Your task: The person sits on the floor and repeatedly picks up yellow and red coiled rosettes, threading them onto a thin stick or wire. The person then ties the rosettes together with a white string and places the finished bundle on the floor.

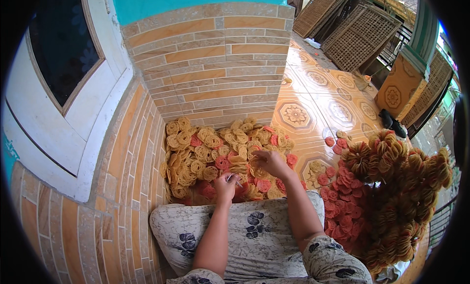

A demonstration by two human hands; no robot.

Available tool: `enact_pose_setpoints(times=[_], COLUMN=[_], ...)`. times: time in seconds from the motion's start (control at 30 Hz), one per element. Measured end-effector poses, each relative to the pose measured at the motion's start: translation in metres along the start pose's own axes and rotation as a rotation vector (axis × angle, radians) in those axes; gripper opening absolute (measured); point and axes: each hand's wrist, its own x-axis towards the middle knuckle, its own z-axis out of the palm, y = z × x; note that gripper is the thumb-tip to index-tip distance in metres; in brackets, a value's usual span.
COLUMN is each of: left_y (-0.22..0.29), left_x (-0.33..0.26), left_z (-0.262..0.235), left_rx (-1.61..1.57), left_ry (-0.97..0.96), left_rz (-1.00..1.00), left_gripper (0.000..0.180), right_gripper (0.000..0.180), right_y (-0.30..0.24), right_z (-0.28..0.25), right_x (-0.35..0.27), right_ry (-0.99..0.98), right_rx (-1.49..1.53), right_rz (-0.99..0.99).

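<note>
My left hand is closed in a pinch around a thin, pale strip or stick, too small to name surely. Just beyond it and to the right, my right hand hovers over the pile, fingers bent and apart, with nothing plainly in them. Beneath both hands spreads a heap of round, lacy, noodle-like crackers; most are yellow crackers, with coral-pink crackers mixed in. Some crackers lie partly hidden behind my hands. A patterned cloth covers my lap against the heap's near edge.
At right, yellow and pink crackers hang together in thick bundles, beside a loose pink pile. A tiled wall closes off the far side, and a white door the left. Woven racks lean beyond the tiled floor; dark shoes stand nearby.
</note>
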Motion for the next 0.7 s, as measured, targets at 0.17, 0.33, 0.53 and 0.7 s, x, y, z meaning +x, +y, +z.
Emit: enact_pose_setpoints(times=[0.17, 0.33, 0.53, 0.7], left_y=[0.001, 0.005, 0.003, 0.004], left_x=[0.001, -0.005, -0.005, -0.005], left_z=[0.001, 0.008, 0.009, 0.009], left_rx=[0.08, 0.091, 0.127, 0.029], left_ry=[-0.113, -0.218, -0.232, -0.256], left_rz=[0.035, -0.008, -0.001, -0.12], left_gripper=[0.013, 0.014, 0.016, 0.014], right_gripper=[0.033, 0.034, 0.029, 0.026], right_y=[0.031, 0.027, -0.003, -0.021], right_z=[-0.003, 0.001, 0.011, 0.011], right_x=[0.012, 0.014, 0.011, 0.006], right_ry=[0.334, 0.485, 0.53, 0.563], right_rx=[0.216, 0.304, 0.147, 0.041], right_rz=[0.221, 0.166, 0.067, -0.028])
